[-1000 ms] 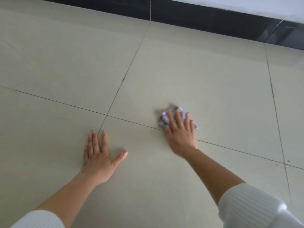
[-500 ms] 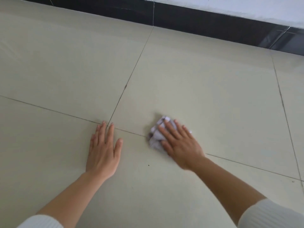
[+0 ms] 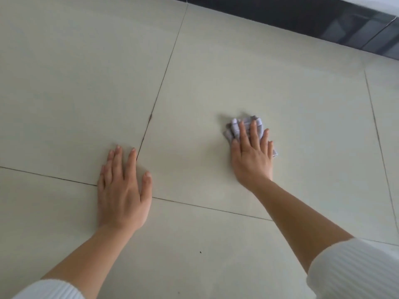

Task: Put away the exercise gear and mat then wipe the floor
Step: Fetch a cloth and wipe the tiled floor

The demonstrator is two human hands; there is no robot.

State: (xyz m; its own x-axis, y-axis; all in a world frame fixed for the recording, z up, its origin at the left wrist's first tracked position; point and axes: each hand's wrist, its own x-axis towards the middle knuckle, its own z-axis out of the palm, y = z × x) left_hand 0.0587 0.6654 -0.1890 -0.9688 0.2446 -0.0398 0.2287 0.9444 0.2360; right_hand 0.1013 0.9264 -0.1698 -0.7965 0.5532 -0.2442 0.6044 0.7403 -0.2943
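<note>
No gear or mat shows; only wiping seems left. The open right hand (image 3: 251,157) presses a crumpled lilac cloth (image 3: 235,124) on the beige tiled floor (image 3: 291,89); the left hand (image 3: 123,190) lies flat.

No lettering to read

The pale floor tiles (image 3: 280,93) carry only dark grout lines. The crumpled lilac cloth (image 3: 236,126) shows faint stripes, too blurred to tell whether any mark or label sits on it. The dark skirting (image 3: 302,16) along the wall and the white ribbed sleeves (image 3: 354,268) are plain, with no word, number, brand or sign on them.
</note>
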